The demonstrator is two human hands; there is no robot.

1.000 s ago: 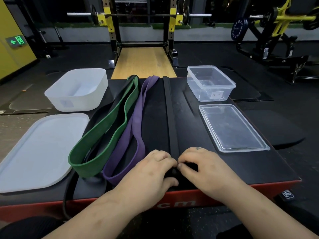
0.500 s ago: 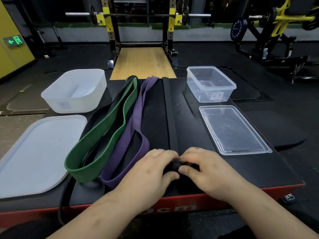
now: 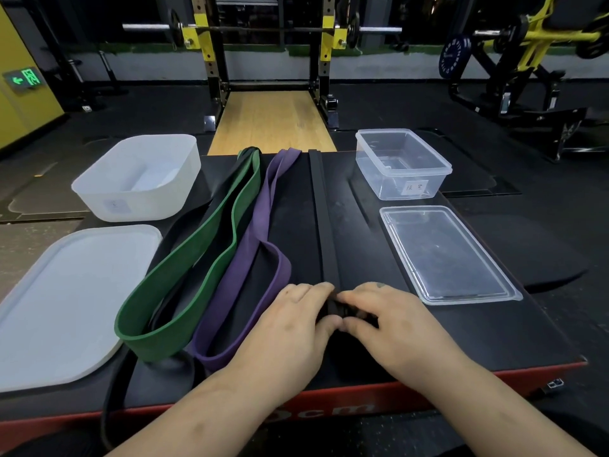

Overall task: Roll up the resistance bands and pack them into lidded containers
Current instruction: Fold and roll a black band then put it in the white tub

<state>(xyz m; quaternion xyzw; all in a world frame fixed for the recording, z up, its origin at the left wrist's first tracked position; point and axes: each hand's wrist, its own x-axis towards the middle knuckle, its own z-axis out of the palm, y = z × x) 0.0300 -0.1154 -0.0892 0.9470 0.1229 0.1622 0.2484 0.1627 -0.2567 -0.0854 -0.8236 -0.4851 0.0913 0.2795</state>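
left hand (image 3: 290, 324) and right hand (image 3: 397, 321) have edged slightly up the frame since a second ago; both pinch the rolled end of the black band (image 3: 324, 225), lower centre of the tabletop (image 3: 362, 249). rolling looks barely begun; next calls for tight, even turns up the strip.

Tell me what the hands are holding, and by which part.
The left hand and the right hand both pinch the narrow black band at its near end, which is rolled into a small coil between their fingertips.
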